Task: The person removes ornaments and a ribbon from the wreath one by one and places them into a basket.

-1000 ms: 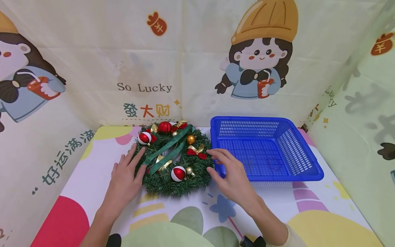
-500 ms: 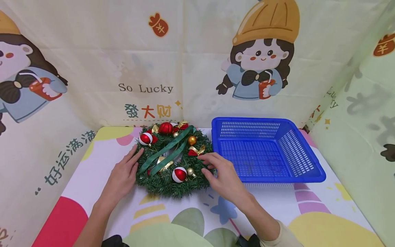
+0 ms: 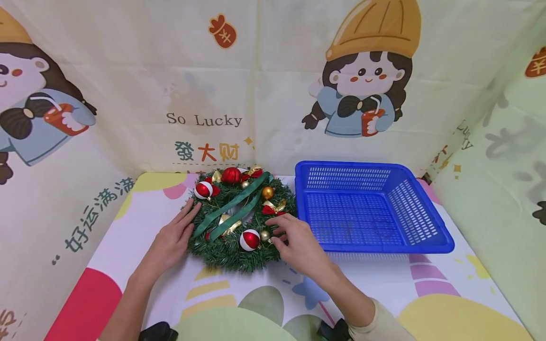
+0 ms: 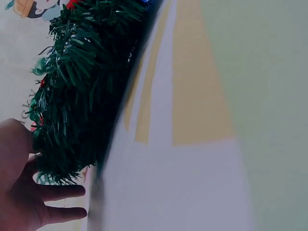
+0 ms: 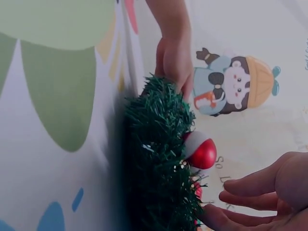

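Observation:
A green Christmas wreath lies flat on the table, decked with balls, bows and a dark green ribbon. My left hand touches its left edge, fingers extended; in the left wrist view the fingers spread beside the foliage. My right hand is over the wreath's right side, fingers slightly bent, near a small gold ball and a red and gold bow. In the right wrist view, thumb and fingers stand apart beside the branches, nothing visible between them. A red and white ball sits at the wreath's front.
Right of the wreath stands a blue plastic basket with perforated walls. A patterned cloth covers the table. Printed curtains rise behind and at both sides.
My right hand has moved left from the wreath's right edge to over its decorations. My left hand stays at the left edge, its thumb drawn nearer the fingers. The wreath has hardly moved.

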Action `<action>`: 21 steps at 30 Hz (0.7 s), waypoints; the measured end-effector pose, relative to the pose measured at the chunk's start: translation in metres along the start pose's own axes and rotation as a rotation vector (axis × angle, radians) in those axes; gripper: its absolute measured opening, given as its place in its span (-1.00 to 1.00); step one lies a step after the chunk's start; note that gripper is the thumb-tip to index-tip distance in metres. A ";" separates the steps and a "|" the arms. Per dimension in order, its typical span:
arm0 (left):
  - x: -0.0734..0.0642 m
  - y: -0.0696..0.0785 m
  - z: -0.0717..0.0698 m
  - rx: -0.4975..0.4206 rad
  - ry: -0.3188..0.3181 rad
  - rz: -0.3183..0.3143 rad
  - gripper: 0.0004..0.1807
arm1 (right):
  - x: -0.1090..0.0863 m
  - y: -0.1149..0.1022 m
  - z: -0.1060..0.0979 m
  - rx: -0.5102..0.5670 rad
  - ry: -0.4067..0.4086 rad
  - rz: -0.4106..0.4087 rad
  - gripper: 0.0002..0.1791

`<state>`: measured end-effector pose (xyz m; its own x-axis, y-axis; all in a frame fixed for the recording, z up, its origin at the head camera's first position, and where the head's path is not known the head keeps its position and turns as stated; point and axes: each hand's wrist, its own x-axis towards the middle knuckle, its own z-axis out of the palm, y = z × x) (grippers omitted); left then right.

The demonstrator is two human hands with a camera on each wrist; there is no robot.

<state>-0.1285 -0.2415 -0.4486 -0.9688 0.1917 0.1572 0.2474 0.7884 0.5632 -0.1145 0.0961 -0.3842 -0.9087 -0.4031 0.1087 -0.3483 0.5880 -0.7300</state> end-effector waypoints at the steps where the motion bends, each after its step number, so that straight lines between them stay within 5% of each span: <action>1: 0.000 -0.001 0.000 -0.003 -0.003 0.002 -0.38 | 0.001 0.000 0.001 -0.007 -0.006 0.005 -0.63; 21: 0.001 -0.006 -0.008 -0.069 -0.111 -0.009 -0.35 | 0.013 0.002 0.022 -0.160 -0.022 0.051 -0.63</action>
<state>-0.1311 -0.2504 -0.4455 -0.9659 0.2512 0.0629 0.2351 0.7491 0.6193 -0.1222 0.0770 -0.3991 -0.9214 -0.3842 0.0587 -0.3359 0.7111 -0.6176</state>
